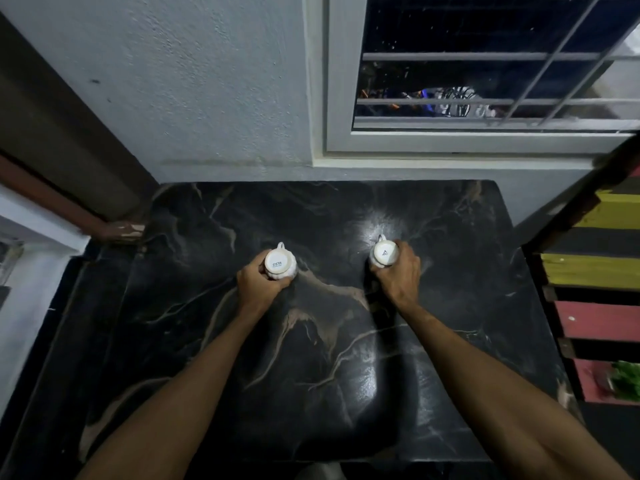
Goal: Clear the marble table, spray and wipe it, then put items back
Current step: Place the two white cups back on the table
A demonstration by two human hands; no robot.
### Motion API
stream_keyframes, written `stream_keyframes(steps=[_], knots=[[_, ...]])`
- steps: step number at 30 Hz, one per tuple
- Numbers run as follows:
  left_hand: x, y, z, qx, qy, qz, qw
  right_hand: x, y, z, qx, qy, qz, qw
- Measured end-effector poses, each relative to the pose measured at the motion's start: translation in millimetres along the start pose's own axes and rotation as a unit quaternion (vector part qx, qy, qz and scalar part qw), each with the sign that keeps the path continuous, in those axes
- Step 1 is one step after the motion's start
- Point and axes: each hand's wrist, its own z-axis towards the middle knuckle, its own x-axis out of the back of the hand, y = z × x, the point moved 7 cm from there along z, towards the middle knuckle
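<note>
The black marble table (311,358) with pale veins fills the middle of the view. Two white cups stand upside down on it, bases up and handles pointing away from me. My left hand (258,284) wraps the left cup (280,263) from the near side. My right hand (398,271) grips the right cup (383,254) from its right and near side. Both cups rest on or just above the marble; I cannot tell which.
A grey wall and a barred window (485,81) rise behind the table. A striped yellow, black and red slatted piece (595,271) stands at the right edge, with a small green plant (627,379) on it. A brown door frame (69,174) is at the left.
</note>
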Motion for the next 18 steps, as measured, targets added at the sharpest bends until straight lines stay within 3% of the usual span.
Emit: stream_keyframes(steps=[10, 18], knots=[[-1.6, 2.1, 7.2, -0.008, 0.006, 0.028, 1.000, -4.8, 5.1, -1.4, -0.018, -0.032, -0.016, 0.999], [-2.5, -5.1, 0.9, 0.036, 0.010, 0.033, 0.999, -0.9, 13.1, -2.6, -0.049, -0.093, 0.010, 0.994]])
